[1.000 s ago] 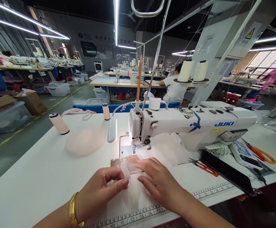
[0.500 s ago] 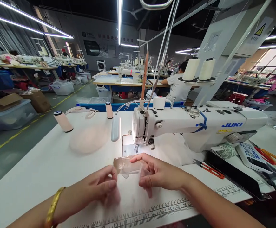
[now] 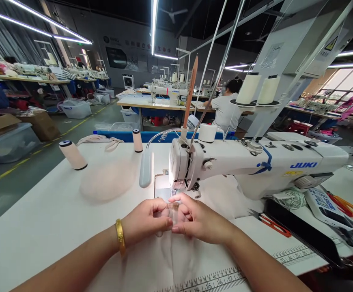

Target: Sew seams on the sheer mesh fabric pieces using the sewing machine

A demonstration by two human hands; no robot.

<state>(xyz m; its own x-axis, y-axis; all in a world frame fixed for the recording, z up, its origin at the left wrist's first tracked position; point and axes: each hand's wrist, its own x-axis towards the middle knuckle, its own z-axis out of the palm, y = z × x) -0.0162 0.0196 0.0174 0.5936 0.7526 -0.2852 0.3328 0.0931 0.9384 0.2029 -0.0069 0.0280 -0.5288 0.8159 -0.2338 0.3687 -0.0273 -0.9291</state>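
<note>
Just in front of the sewing machine, my left hand and my right hand meet over a piece of sheer pale fabric. The fingers of both hands are closed on it, thumbs nearly touching. Between the fingertips a small brown strip shows; most of it is hidden by the fingers. Below the hands the fabric hangs loosely onto the white table. My hands are close to the lit needle area, on the near side of the needle plate.
Pale oval pieces and two thread spools lie left of the machine. To the right are orange thread snips, a black phone and orange-handled scissors. A printed ruler runs along the front edge. A co-worker sits beyond.
My left hand has moved right and up to meet my right hand at the fabric. The brown strip, broadly visible before, is now mostly covered by fingers. The view has shifted slightly.
</note>
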